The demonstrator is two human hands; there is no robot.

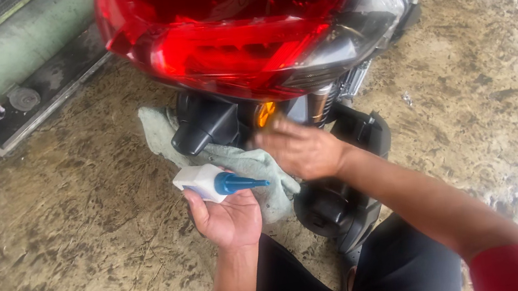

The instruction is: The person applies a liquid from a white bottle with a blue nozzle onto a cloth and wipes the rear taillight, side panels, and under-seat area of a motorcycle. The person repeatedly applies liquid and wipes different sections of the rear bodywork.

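My left hand (pixel 229 218) holds a small white bottle (pixel 200 182) with a blue pointed nozzle (pixel 241 183), nozzle aimed right. My right hand (pixel 300 150) reaches under the rear of a scooter, fingers spread and resting on a grey-green rag (pixel 245 164) draped over the black parts below the tail. The big red tail light (pixel 237 40) fills the top of the view. An orange reflector (pixel 265 113) shows just above my right hand's fingers.
A green metal tank (pixel 3 53) on a grey frame (pixel 32 116) stands at the top left. The black rear fender and wheel area (pixel 349 207) lie under my right forearm. Stained concrete floor (pixel 72 259) spreads left and right.
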